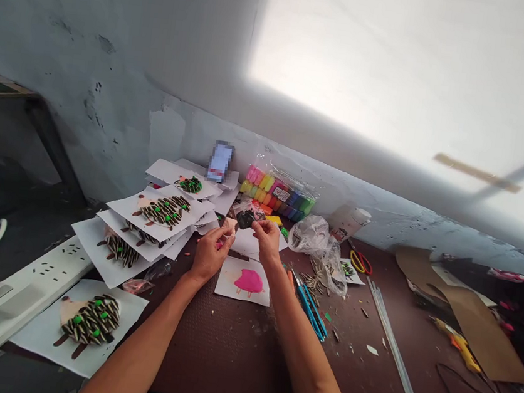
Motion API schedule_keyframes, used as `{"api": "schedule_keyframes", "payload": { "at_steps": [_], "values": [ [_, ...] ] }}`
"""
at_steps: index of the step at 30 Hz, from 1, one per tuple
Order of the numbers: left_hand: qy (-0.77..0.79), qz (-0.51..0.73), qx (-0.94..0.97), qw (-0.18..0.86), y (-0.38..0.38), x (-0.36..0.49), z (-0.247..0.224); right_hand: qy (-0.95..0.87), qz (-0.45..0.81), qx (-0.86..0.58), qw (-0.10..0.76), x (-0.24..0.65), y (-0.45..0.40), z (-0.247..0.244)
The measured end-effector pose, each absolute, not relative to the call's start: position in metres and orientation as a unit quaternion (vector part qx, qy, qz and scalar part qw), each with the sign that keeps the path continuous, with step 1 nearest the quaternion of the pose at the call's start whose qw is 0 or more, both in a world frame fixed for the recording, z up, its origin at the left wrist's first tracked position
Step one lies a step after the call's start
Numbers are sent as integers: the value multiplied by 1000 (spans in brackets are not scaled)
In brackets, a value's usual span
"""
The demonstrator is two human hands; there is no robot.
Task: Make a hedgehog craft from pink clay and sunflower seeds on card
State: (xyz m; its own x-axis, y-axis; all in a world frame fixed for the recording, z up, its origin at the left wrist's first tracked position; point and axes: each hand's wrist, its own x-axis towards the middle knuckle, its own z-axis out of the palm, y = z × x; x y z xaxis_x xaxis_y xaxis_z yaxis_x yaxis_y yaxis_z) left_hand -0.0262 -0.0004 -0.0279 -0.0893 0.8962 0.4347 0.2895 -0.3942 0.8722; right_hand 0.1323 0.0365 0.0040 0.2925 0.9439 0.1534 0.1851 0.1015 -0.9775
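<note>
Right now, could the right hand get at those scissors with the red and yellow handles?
Probably, with a small detour: the scissors have uncovered handles, but a crumpled clear plastic bag lies between, and the right hand is holding a dark piece.

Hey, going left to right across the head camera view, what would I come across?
White power strip, left hand, dark lump, right hand, blue pen-like tools, scissors, clear sticks, yellow glue gun.
</note>
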Motion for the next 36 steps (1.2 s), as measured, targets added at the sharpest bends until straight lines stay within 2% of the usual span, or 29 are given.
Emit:
{"api": "schedule_keyframes", "payload": {
  "at_steps": [5, 8, 12, 17, 22, 28, 36],
  "values": [
    [374, 514, 526, 566, -13, -24, -13, -482, 383, -501, 608, 120, -21, -3],
    [346, 504, 483, 627, -19, -23, -8, -501, 366, -519, 588, 116, -43, -8],
    [334, 505, 460, 649, -20, -25, -8, -530, 339, -540, 560, 121, -51, -9],
    [339, 461, 477, 667, -18, -27, -10, -521, 294, -555, 578, 133, -52, 0],
    [329, 402, 502, 692, -22, -25, -7, -521, 367, -529, 561, 141, -53, 2],
    [338, 433, 481, 683, -23, -24, -3, -521, 385, -531, 546, 142, -55, 1],
    [357, 417, 520, 654, -22, -27, -8, -515, 426, -516, 535, 145, -54, 3]
  ]
}}
